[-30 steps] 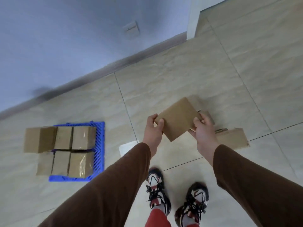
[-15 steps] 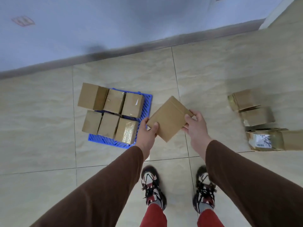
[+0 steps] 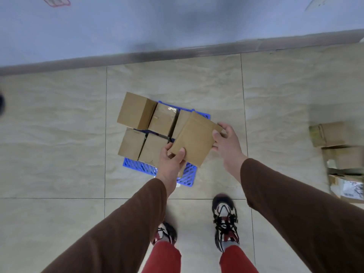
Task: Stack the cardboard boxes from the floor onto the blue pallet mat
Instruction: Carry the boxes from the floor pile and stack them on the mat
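I hold a plain brown cardboard box (image 3: 194, 137) in both hands, tilted, above the right side of the blue pallet mat (image 3: 143, 166). My left hand (image 3: 170, 162) grips its near left corner, thumb on top. My right hand (image 3: 226, 139) pinches its far right corner. Several cardboard boxes (image 3: 137, 111) stand in two rows on the mat. The held box hides the mat's right-hand boxes in part.
More cardboard boxes (image 3: 329, 133) lie on the tiled floor at the right edge, one with a printed label (image 3: 352, 189). A grey skirting board (image 3: 177, 53) and a pale wall run behind the mat. My two shoes (image 3: 224, 219) stand just in front of it.
I have turned left from the floor boxes and carried the held box over the blue mat. The mat now lies centred under my hands; the floor boxes have slid to the right edge.
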A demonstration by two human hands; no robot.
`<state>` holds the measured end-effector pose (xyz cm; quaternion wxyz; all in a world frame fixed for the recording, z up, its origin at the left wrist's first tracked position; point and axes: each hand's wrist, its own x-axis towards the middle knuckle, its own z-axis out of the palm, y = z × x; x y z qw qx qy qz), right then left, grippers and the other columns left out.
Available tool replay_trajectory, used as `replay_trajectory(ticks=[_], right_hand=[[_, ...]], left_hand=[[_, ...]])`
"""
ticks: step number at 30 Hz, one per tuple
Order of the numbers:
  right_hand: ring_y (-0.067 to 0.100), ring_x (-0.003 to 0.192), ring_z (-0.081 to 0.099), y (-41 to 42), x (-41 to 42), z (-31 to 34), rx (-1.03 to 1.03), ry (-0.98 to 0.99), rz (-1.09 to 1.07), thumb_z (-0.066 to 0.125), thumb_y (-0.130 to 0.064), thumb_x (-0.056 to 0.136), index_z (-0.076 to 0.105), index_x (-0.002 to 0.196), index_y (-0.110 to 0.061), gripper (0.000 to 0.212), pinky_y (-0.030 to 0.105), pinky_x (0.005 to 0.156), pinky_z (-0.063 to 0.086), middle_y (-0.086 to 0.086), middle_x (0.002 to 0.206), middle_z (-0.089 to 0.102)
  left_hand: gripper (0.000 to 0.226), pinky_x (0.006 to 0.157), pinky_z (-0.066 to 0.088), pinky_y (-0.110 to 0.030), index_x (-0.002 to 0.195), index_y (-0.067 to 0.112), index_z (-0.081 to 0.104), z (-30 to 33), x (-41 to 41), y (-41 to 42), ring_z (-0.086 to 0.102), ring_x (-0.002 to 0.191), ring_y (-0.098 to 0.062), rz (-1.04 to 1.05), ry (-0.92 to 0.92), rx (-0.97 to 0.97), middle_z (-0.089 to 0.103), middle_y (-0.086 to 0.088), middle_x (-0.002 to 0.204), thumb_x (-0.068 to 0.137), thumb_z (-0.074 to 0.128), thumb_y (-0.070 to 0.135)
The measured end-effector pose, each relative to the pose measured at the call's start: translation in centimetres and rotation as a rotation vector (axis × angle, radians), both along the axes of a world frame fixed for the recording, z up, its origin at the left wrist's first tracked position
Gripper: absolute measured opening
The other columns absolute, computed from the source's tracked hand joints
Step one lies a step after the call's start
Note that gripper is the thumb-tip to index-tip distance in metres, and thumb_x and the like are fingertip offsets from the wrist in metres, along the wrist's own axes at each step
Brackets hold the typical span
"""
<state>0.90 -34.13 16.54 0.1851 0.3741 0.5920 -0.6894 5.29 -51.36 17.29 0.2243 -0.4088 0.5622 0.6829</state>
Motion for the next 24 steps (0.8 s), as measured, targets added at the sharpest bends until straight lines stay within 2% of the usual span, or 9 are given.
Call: replay_trajectory(ticks=[3,6,9,11,13,16,18,21,24], right_hand=[[0.018,0.091,0.064,-3.6,-2.2,-0.7,0.023,-0.004,0.052,0.056,-0.013,0.102,0.052,0.131,-0.021,0.031,0.034,0.077,0.059,0.002,0.113,0.063],[0.014,0.087,0.063,-7.1,-4.2,-1.9,0.069,-0.005,0.102,0.057,-0.015,0.102,0.052,0.134,-0.02,0.032,0.023,0.064,0.057,0.006,0.12,0.061],[0.009,0.086,0.064,-10.1,-6.2,-3.6,0.119,-0.006,0.142,0.055,-0.018,0.103,0.052,0.132,-0.022,0.03,0.018,0.059,0.052,0.0,0.118,0.061],[0.014,0.097,0.066,-11.6,-7.4,-5.0,0.147,-0.011,0.163,0.056,-0.02,0.103,0.053,0.129,-0.026,0.027,0.025,0.068,0.056,-0.001,0.125,0.06],[0.021,0.107,0.065,-12.9,-8.6,-6.7,0.174,-0.012,0.182,0.057,-0.021,0.102,0.053,0.125,-0.03,0.024,0.033,0.076,0.058,0.001,0.131,0.059],[0.022,0.108,0.065,-14.1,-10.2,-9.1,0.206,-0.004,0.216,0.057,-0.021,0.102,0.053,0.125,-0.031,0.025,0.038,0.086,0.059,0.0,0.129,0.061],[0.018,0.098,0.064,-14.4,-11.4,-10.4,0.226,-0.001,0.236,0.056,-0.022,0.103,0.054,0.127,-0.029,0.026,0.035,0.083,0.058,-0.001,0.119,0.062],[0.013,0.085,0.061,-14.5,-12.7,-12.0,0.263,-0.026,0.258,0.055,-0.024,0.104,0.053,0.131,-0.029,0.028,0.026,0.072,0.055,-0.003,0.105,0.059],[0.01,0.088,0.061,-14.8,-13.3,-13.0,0.268,-0.04,0.28,0.055,-0.025,0.104,0.052,0.134,-0.03,0.03,0.024,0.071,0.054,-0.005,0.104,0.057]], left_hand=[[0.049,0.086,0.057,-0.028,0.14,0.017,0.041,-0.9,-1.3,-3.3,0.073,0.099,-0.016,0.059,-0.016,0.056,0.065,-0.013,0.127,0.097,0.064,0.01],[0.048,0.081,0.057,-0.026,0.138,0.023,0.04,-2.4,-2.9,-6.5,0.075,0.093,-0.012,0.084,-0.033,0.086,0.066,-0.01,0.126,0.097,0.064,0.014],[0.052,0.098,0.056,-0.032,0.145,0.017,0.039,-4.5,-4.3,-9.4,0.073,0.105,-0.018,0.09,-0.041,0.126,0.063,-0.01,0.135,0.099,0.062,0.015],[0.057,0.097,0.056,-0.032,0.151,0.013,0.037,-6.1,-5.2,-10.9,0.074,0.103,-0.016,0.088,-0.054,0.133,0.062,-0.011,0.137,0.099,0.061,0.014],[0.045,0.087,0.06,-0.026,0.143,0.009,0.047,-7.4,-6.2,-12.0,0.076,0.095,-0.014,0.106,-0.07,0.139,0.066,-0.014,0.131,0.1,0.058,0.011],[0.03,0.079,0.06,-0.021,0.132,0.007,0.054,-8.9,-7.7,-12.7,0.076,0.092,-0.015,0.146,-0.11,0.173,0.069,-0.014,0.126,0.102,0.056,0.01],[0.03,0.088,0.057,-0.025,0.131,0.008,0.055,-10.1,-8.7,-13.0,0.072,0.105,-0.018,0.161,-0.137,0.18,0.069,-0.013,0.127,0.102,0.057,0.011],[0.034,0.103,0.051,-0.032,0.134,0.005,0.052,-11.7,-9.8,-13.1,0.068,0.114,-0.022,0.188,-0.161,0.178,0.066,-0.014,0.13,0.101,0.058,0.012],[0.038,0.105,0.05,-0.032,0.136,0.004,0.05,-12.9,-10.4,-13.2,0.068,0.114,-0.022,0.218,-0.166,0.164,0.067,-0.013,0.129,0.1,0.06,0.013]])
